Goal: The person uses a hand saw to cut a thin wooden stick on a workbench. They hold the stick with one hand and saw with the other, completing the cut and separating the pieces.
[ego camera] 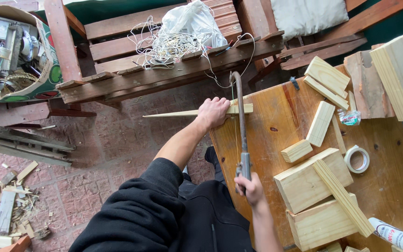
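My left hand (213, 112) presses down on a long, thin tapered strip of pale wood (173, 113) that lies across the corner of the wooden table (276, 107) and sticks out to the left over the floor. My right hand (250, 186) grips the handle of a hacksaw (241, 121), whose rusty frame arches over the strip just right of my left hand. The blade runs along the table's left edge and meets the strip there.
Pale wood blocks (311, 179) and offcuts (320, 123) lie over the table, with a roll of tape (357, 159) and a sealant tube (397, 235). A wooden bench (164, 74) with tangled wire stands ahead. A box of junk (15, 51) and wood scraps (5, 205) are to the left.
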